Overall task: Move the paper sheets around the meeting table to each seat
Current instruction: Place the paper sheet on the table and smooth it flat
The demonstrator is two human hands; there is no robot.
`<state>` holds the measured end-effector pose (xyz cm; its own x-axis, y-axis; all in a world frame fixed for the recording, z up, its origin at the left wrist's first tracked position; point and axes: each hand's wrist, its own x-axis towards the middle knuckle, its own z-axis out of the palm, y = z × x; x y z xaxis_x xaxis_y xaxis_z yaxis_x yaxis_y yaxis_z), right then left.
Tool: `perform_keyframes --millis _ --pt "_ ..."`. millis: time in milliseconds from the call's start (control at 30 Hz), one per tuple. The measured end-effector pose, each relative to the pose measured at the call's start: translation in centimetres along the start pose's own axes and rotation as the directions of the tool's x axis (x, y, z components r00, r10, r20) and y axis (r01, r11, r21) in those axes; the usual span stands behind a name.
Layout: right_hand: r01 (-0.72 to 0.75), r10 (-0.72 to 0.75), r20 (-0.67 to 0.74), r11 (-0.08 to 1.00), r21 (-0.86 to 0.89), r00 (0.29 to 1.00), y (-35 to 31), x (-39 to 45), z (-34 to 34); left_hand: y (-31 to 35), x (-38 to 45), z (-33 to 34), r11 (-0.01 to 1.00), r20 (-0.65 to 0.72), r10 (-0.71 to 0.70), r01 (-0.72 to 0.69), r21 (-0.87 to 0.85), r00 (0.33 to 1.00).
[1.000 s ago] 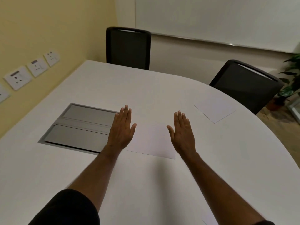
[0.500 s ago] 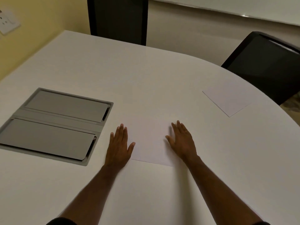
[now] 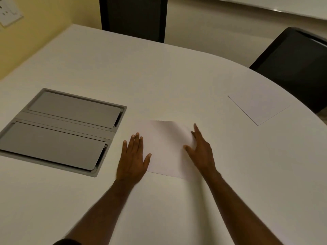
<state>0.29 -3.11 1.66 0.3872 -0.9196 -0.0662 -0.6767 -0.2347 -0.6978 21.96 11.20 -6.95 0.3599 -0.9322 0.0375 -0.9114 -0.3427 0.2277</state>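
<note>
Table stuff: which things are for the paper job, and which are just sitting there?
For the job:
paper sheet between the hands
left hand
right hand
second paper sheet
far chair
right chair

Just there:
grey cable hatch
wall socket

Two paper sheets lie on the one white table (image 3: 159, 71): one sheet (image 3: 164, 147) at the centre of the frame, a second sheet (image 3: 258, 105) at the right. Two dark chairs stand past the table's far edge, one chair (image 3: 132, 16) at the top centre and another chair (image 3: 297, 62) at the upper right. Two bare hands show, the left hand (image 3: 132, 160) and the right hand (image 3: 201, 152). One grey cable hatch (image 3: 60, 129) with two lids sits at the left. One wall socket plate (image 3: 8, 13) shows in the upper left corner.
</note>
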Motion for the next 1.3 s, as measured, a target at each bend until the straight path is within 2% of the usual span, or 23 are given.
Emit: perform_keyframes --millis 67,133,233,333,467,567,633,667,700,733,800,833,867,1000,1133,1200,1300 --pt "-0.152 0.192 -0.095 0.933 0.327 0.977 -1.3 -1.6 -0.5 0.0 0.0 0.0 1.0 -0.003 -0.004 0.004 0.004 1.0" --pt "-0.285 0.38 -0.083 0.804 0.522 0.921 -1.8 -3.2 -0.9 0.1 0.0 0.0 1.0 -0.01 -0.007 0.007 0.018 1.0" --pt "-0.42 0.528 -0.004 0.681 0.6 0.849 -1.9 -4.7 -0.3 0.1 -0.1 -0.1 0.999 -0.014 -0.009 0.009 0.03 1.0" --pt "-0.454 0.586 0.018 0.606 0.653 0.81 -3.3 -5.8 0.0 0.1 -0.2 -0.5 0.999 0.003 0.005 -0.005 0.038 1.0" --pt "-0.408 0.583 0.07 0.473 0.781 0.81 -7.2 -6.7 -1.3 -0.1 -0.5 -1.4 0.999 0.065 0.011 -0.008 -0.036 0.998" --pt "-0.361 0.428 0.156 0.454 0.815 0.89 -11.7 -8.0 -2.4 0.1 -1.6 -3.4 0.969 0.019 -0.042 0.046 -0.244 0.999" --pt "-0.347 0.314 0.213 0.472 0.81 0.925 -15.2 -9.3 -2.9 0.2 -3.1 -5.6 0.864 -0.043 -0.161 0.12 -0.489 0.986" --pt "-0.352 0.269 0.246 0.484 0.801 0.931 -17.1 -10.3 -3.1 0.3 -4.1 -7.1 0.765 -0.038 -0.238 0.163 -0.623 0.97" --pt "-0.359 0.222 0.283 0.508 0.783 0.933 -19.0 -11.2 -3.2 0.1 -5.2 -8.6 0.616 0.02 -0.315 0.22 -0.756 0.949" --pt "-0.366 0.177 0.323 0.532 0.763 0.93 -20.9 -12.2 -3.2 -0.2 -6.5 -10.6 0.427 0.086 -0.371 0.253 -0.868 0.925" --pt "-0.374 0.08 0.41 0.594 0.713 0.909 -24.7 -14.4 -3.0 -1.7 -9.5 -14.0 0.071 0.229 -0.449 0.29 -0.954 0.864" --pt "-0.366 0.032 0.445 0.624 0.69 0.895 -26.1 -15.2 -2.9 -2.4 -10.9 -15.4 -0.037 0.273 -0.481 0.292 -0.956 0.833" --pt "-0.358 -0.018 0.485 0.652 0.669 0.874 -27.8 -16.4 -2.7 -3.5 -12.7 -16.8 -0.094 0.269 -0.536 0.26 -0.961 0.801" --pt "-0.307 -0.188 0.642 0.757 0.577 0.743 -34.6 -21.9 -1.0 -9.2 -22.3 -22.8 -0.064 0.115 -0.778 0.104 -0.992 0.618" --pt "-0.258 -0.307 0.73 0.794 0.55 0.61 -39.9 -25.6 0.3 -14.5 -32.5 -28.3 -0.082 0.079 -0.91 0.009 -0.997 0.408" --pt "-0.225 -0.338 0.734 0.804 0.55 0.589 -41.7 -26.4 1.1 -16.5 -36.7 -30.5 -0.062 0.051 -0.946 -0.027 -0.998 0.321" --pt "-0.11 -0.354 0.706 0.847 0.52 0.613 -43.0 -26.5 2.7 -19.0 -41.4 -33.2 -0.004 -0.011 -0.973 -0.066 -0.998 0.231"
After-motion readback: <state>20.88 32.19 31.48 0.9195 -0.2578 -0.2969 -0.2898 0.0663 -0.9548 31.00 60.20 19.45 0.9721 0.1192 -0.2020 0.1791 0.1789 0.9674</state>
